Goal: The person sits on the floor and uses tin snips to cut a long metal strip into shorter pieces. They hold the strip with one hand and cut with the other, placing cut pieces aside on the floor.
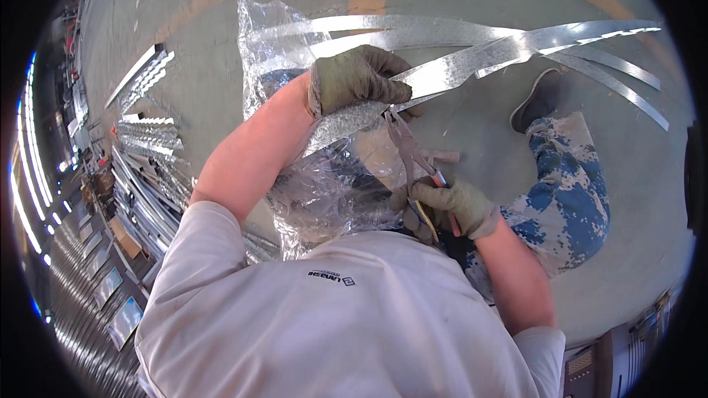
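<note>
My left hand (361, 79), in a dirty grey-green work glove, is closed on a long shiny metal strip (472, 63) that runs off to the right. My right hand (453, 205), gloved alike, grips the handles of a pair of pliers (405, 140). The pliers' jaws point up and meet the strip's lower edge just below my left hand. Whether the jaws are fully closed on the metal is too small to tell. Crumpled clear plastic film (317, 199) lies over my lap and left leg, beneath the strip.
More metal strips (619, 81) extend to the right above the grey floor (472, 0). My right leg in camouflage trousers (568, 184) is bent, with a dark shoe (537, 99). Stacked metal profiles (147, 184) lie at the left. A grey cabinet (612, 361) stands at lower right.
</note>
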### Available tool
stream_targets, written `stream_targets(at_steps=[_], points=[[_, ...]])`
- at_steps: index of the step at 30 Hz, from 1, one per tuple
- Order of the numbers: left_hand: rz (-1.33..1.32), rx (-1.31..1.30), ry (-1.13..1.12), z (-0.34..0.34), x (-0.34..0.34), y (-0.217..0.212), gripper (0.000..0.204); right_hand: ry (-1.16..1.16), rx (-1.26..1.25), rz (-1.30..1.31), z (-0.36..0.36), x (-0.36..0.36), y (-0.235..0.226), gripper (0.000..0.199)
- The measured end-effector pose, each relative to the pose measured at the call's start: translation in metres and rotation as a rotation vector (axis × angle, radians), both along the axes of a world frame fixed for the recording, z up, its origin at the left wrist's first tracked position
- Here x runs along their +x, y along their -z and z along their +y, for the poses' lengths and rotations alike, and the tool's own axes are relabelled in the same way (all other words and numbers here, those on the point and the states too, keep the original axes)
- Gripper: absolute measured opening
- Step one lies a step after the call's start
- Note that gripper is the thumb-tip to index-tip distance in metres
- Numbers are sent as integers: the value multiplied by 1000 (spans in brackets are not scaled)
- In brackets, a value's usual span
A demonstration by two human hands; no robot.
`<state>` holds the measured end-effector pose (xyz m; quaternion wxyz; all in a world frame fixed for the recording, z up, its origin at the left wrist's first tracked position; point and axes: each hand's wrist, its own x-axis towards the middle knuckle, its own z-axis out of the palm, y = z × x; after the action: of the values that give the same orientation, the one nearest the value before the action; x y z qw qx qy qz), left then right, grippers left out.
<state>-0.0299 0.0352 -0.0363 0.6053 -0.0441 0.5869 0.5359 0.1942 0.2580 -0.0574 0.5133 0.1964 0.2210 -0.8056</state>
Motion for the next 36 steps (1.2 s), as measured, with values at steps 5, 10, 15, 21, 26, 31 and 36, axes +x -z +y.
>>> stream_targets(at_steps=[5, 10, 15, 21, 26, 31, 36], points=[[175, 8, 93, 3, 1, -5, 43, -20, 177, 81, -4, 2, -24, 42], [220, -46, 75, 7, 6, -9, 43, -60, 488, 230, -9, 13, -9, 39], [329, -57, 186, 4, 0, 8, 48, -124, 554, 182, -12, 16, -2, 43], [322, 29, 214, -6, 2, 14, 57, 7, 592, 236, -15, 30, 11, 55], [270, 22, 306, -2, -1, -29, 74, -267, 936, 424, -13, 12, 6, 64], [391, -15, 378, -7, -1, -14, 100, -312, 965, 376, -18, 1, -17, 60], [348, -11, 363, -3, 1, -9, 115, -208, 894, 366, -22, 9, 11, 55]])
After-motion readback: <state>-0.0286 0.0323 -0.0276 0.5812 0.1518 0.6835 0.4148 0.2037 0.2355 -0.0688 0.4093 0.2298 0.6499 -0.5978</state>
